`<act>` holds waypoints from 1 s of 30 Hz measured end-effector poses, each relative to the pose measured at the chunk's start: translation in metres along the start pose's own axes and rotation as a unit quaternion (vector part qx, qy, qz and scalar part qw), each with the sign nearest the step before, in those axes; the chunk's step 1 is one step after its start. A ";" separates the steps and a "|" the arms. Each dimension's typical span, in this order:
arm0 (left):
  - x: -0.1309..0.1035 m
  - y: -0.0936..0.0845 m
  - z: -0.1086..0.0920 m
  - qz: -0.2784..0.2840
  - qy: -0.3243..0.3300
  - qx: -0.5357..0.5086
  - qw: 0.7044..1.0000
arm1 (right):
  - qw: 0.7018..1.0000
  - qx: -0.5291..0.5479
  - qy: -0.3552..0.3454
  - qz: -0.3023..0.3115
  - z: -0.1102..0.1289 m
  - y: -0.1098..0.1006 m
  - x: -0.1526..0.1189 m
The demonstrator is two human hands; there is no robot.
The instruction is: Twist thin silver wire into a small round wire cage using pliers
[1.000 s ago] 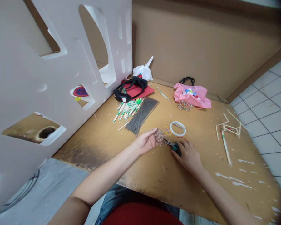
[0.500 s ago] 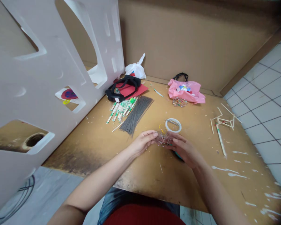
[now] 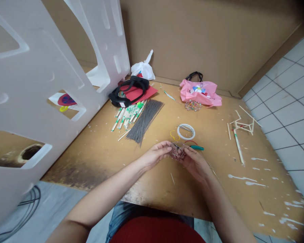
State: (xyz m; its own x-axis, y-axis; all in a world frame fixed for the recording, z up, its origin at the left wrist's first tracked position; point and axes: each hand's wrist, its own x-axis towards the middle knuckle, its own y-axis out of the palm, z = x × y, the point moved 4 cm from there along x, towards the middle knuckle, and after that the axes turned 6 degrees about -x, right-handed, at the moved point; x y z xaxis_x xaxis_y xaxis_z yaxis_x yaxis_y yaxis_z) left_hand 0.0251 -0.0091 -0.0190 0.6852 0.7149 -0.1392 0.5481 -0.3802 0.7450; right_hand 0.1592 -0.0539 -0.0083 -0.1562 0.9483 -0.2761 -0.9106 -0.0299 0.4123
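Between my two hands is a small, roughly round tangle of thin bent wire [image 3: 176,151]. My left hand [image 3: 159,152] pinches its left side between thumb and fingers. On the right side, my right hand [image 3: 194,161] grips it with the thumb and curled fingers. Just beyond my hands lie a white ring [image 3: 186,131] with straight wire pieces in it and a loop of yellow wire [image 3: 174,135]. A teal-handled tool [image 3: 197,147] rests past my right fingers, its other end hidden behind the hand.
Left of centre lie a bundle of grey wires [image 3: 145,122], wrapped chopsticks [image 3: 128,116] and a black head strap [image 3: 131,90] on red paper. A pink bag [image 3: 201,92] sits at the back. A stick frame [image 3: 243,126] is at right; a white plastic panel [image 3: 73,57] stands at left.
My right hand has turned and drawn slightly nearer, uncovering the teal handle and a red wire. The wire tangle stays between both hands. The whole view has shifted a little.
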 end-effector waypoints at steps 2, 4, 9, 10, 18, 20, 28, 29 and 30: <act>0.000 -0.001 0.001 -0.002 0.001 -0.016 1.000 | 1.000 0.007 -0.002 0.003 0.001 -0.001 0.000; 0.001 -0.002 0.003 0.001 -0.004 -0.041 0.999 | 1.000 0.010 -0.003 0.005 0.001 -0.002 0.000; 0.002 -0.003 0.008 0.005 -0.030 -0.089 0.996 | 0.999 0.035 0.008 -0.012 -0.004 -0.007 0.002; 0.003 -0.003 0.009 0.005 -0.035 -0.094 0.995 | 0.999 0.042 0.010 -0.022 -0.006 -0.008 0.003; 0.005 0.000 0.008 0.010 -0.056 -0.147 0.988 | 0.994 0.107 0.023 -0.031 -0.011 -0.008 0.006; 0.005 0.000 0.007 0.001 -0.051 -0.147 0.988 | 0.994 0.096 0.019 -0.038 -0.012 -0.009 0.006; 0.005 -0.005 0.008 -0.019 0.039 -0.001 0.999 | 0.993 0.002 -0.048 -0.106 -0.014 -0.016 0.009; 0.005 -0.005 0.009 -0.019 0.048 0.017 0.999 | 0.993 -0.004 -0.048 -0.103 -0.013 -0.016 0.009; 0.005 -0.005 0.009 -0.017 0.054 0.030 0.998 | 0.994 -0.011 -0.049 -0.100 -0.013 -0.015 0.008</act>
State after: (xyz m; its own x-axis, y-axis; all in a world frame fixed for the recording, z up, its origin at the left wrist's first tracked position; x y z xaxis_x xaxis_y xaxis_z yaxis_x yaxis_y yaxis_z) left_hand 0.0300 -0.0086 -0.0293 0.6116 0.7860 -0.0896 0.6004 -0.3874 0.6996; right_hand 0.1663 -0.0495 -0.0281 0.0655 0.9622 -0.2645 -0.9281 0.1561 0.3379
